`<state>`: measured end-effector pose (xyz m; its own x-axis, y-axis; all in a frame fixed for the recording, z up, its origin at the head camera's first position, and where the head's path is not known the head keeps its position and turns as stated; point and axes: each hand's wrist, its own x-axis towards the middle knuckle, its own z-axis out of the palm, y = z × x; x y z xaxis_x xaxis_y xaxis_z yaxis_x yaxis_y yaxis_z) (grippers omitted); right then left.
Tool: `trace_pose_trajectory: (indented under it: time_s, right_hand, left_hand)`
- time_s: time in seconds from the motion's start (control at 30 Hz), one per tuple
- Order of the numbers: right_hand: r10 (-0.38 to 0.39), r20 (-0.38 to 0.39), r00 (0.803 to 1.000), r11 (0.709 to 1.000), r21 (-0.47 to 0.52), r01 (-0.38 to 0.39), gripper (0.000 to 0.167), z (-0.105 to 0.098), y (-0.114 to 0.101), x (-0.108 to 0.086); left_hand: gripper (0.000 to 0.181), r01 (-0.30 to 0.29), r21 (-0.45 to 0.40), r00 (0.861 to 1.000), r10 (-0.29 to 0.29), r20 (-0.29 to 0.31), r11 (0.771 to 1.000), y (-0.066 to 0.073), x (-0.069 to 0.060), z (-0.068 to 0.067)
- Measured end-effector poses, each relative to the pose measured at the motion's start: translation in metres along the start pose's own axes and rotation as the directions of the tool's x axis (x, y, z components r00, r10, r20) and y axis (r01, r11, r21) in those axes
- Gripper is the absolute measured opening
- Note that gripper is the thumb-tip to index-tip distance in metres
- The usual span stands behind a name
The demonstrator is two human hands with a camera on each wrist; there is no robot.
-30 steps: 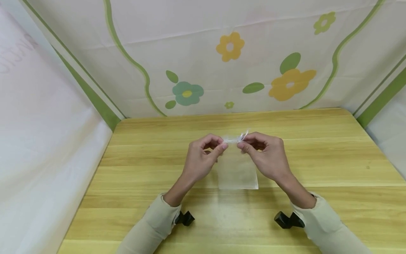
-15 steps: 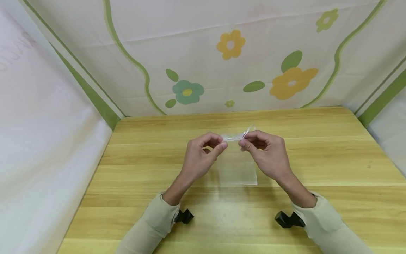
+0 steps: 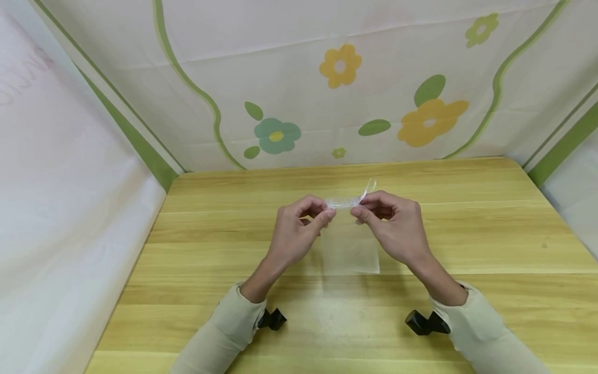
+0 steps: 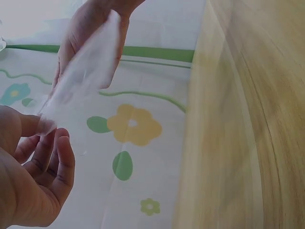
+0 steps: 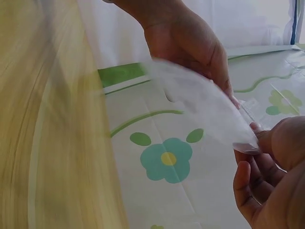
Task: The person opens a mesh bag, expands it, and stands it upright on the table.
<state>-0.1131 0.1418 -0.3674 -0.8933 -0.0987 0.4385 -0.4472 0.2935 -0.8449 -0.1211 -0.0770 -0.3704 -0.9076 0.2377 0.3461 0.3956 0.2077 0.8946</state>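
A sheer white drawstring pouch [image 3: 351, 249] hangs between my two hands in the head view, its gathered mouth upward and apart from the lower table. My left hand [image 3: 294, 234] pinches the mouth's left end between thumb and fingers. At the right end, my right hand [image 3: 397, 228] pinches the same gathered edge. A thin white cord loop [image 3: 371, 188] sticks up beside the right fingertips. Both wrist views show the pouch [image 4: 88, 67] as a blurred, pale sheet stretched between the hands. Nothing can be made out inside it.
The wooden table [image 3: 196, 270] lies beneath both arms. A white curtain [image 3: 289, 67] with flowers and green lines rises behind its far edge, and another white cloth [image 3: 70, 208] hangs at the left. Black mounts [image 3: 273, 319] stick out from both sleeves.
The cord loop by my right hand now stands up higher and straighter. The pouch's lower edge has risen slightly, and more of the gathered mouth shows between my hands, which keep their pinch.
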Motion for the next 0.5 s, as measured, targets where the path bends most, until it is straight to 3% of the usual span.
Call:
trace_pose_trajectory:
  time_s: [0.3,0.5]
  right_hand:
    - [0.029,0.01,1.0,0.999,-0.04,-0.029,0.008,-0.0015,0.0004,0.0018]
    - [0.012,-0.04,0.999,0.996,-0.092,-0.016,0.032,-0.007,-0.0001,0.0043]
  left_hand:
    - [0.01,-0.009,0.008,1.0,0.009,-0.009,1.0,-0.0005,0.0011,-0.0033]
    - [0.011,-0.07,0.162,0.994,0.083,-0.072,0.984,-0.0009,0.0035,-0.0074]
